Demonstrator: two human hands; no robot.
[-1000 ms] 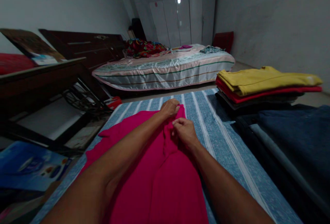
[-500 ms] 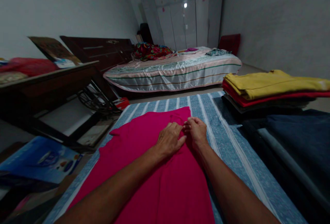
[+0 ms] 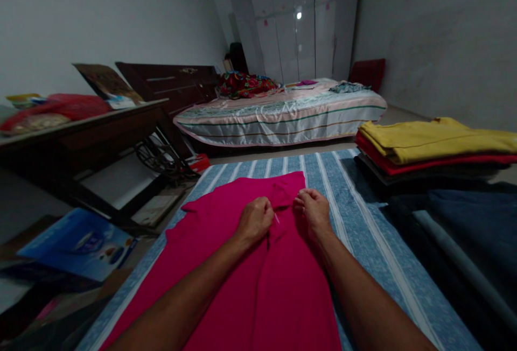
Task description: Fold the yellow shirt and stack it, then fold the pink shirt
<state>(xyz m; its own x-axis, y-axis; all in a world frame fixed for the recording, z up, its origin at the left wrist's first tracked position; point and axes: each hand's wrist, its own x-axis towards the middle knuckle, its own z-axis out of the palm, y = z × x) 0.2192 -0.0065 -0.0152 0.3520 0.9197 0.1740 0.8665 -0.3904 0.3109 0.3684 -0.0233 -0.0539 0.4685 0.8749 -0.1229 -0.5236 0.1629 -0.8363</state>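
Note:
A bright pink garment (image 3: pixel 226 265) lies spread over a blue, white-striped cloth (image 3: pixel 371 243), with a long fold or seam down its middle. My left hand (image 3: pixel 255 219) is closed in a fist on the fabric and pulls up a fold near the top, where a small whitish spot shows beside the fingers. At the garment's upper right edge, my right hand (image 3: pixel 315 212) has its thumb and fingers curled together in a pinch. The fabric between the two hands is rumpled.
On the right stand folded clothes, a yellow one (image 3: pixel 440 138) on top of a red one, with dark and blue denim (image 3: pixel 476 222) nearer. A dark sewing-machine table (image 3: pixel 121 119) and a blue box (image 3: pixel 81 246) are at left. Behind is a bed (image 3: pixel 283 119).
My left hand has drawn a little left, away from my right hand, and closed into a fist, lifting the fabric into a fold. The view has shifted slightly left.

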